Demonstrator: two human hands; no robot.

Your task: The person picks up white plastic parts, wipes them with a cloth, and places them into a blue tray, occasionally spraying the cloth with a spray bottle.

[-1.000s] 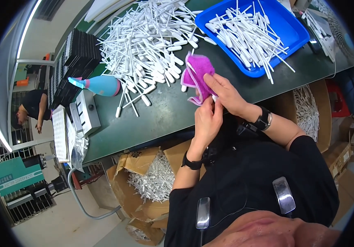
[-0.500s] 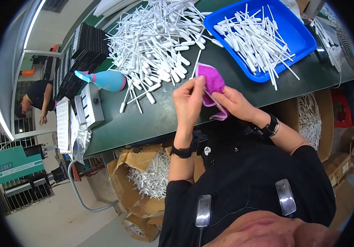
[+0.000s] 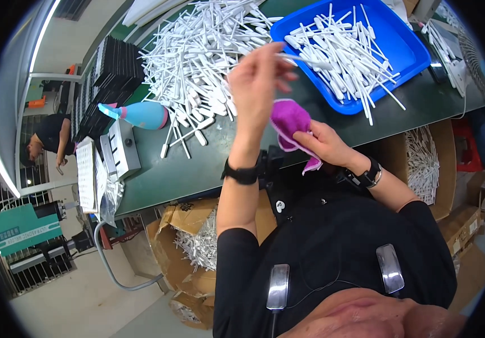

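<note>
My left hand [image 3: 256,81] is raised at the edge of the blue tray [image 3: 361,106], smeared by motion. From its fingertips a blurred white plastic stick with a thicker oblong head [image 3: 315,63] points right over the tray. My right hand [image 3: 328,142] pinches a purple cloth [image 3: 291,118] with a pale edge, which hangs down in front of the bench edge. More of these white sticks [image 3: 355,62] lie in the tray. A large heap of them [image 3: 197,50] covers the bench behind and left of my left hand, which hides part of the heap.
On the dark green bench [image 3: 158,174] a blue spray bottle [image 3: 144,115] lies on its side near a grey metal block [image 3: 123,147] and black stacked trays [image 3: 119,65]. Cardboard boxes [image 3: 166,236] with white sticks stand below. Another person [image 3: 51,135] is at far left.
My left hand has moved up and away from the cloth, carrying a white stick toward the blue tray. My right hand keeps the cloth, which now hangs looser.
</note>
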